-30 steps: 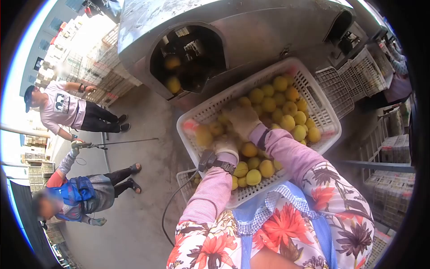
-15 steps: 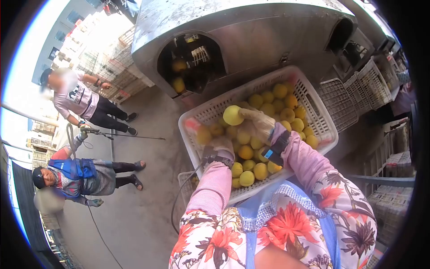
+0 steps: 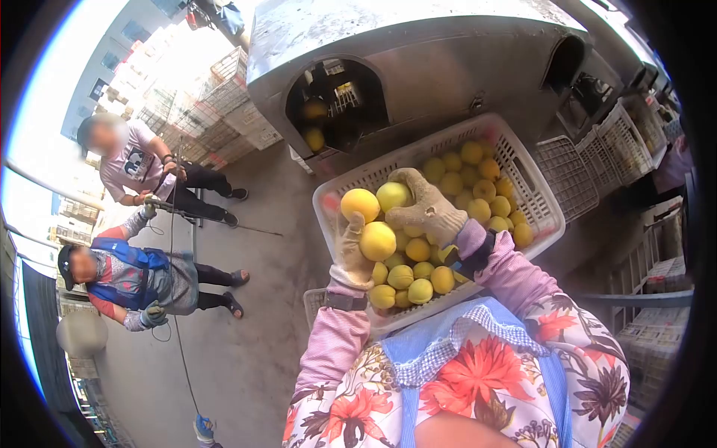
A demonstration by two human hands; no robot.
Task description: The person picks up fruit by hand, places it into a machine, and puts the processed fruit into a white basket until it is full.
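Two people stand at the left edge, one in a pink shirt (image 3: 136, 168), the other in a blue apron (image 3: 123, 257); a thin cord (image 3: 178, 340) hangs beside the second. Right of them is the metal machine (image 3: 448, 67), with fruit visible in its round-topped opening.

Just below the machine is the white crate (image 3: 529, 158), which holds a pile of yellow-green fruit (image 3: 450, 183). The left hand (image 3: 351, 257), gloved, has come up over its left part, with fingers bent around two yellow fruits (image 3: 377, 240), one above the other. That puts them in clear view of the camera, off the pile.

Close beside it, the right hand (image 3: 437, 213) has moved in towards the left; its gloved fingers and thumb are clamped on a greener fruit (image 3: 394, 196). The hands are now nearly together, three fruits bunched between them, with the rest of the pile below and to the right.

Farther right, past the crate, are a grey rack (image 3: 565, 175) and more plastic crates (image 3: 624, 138).
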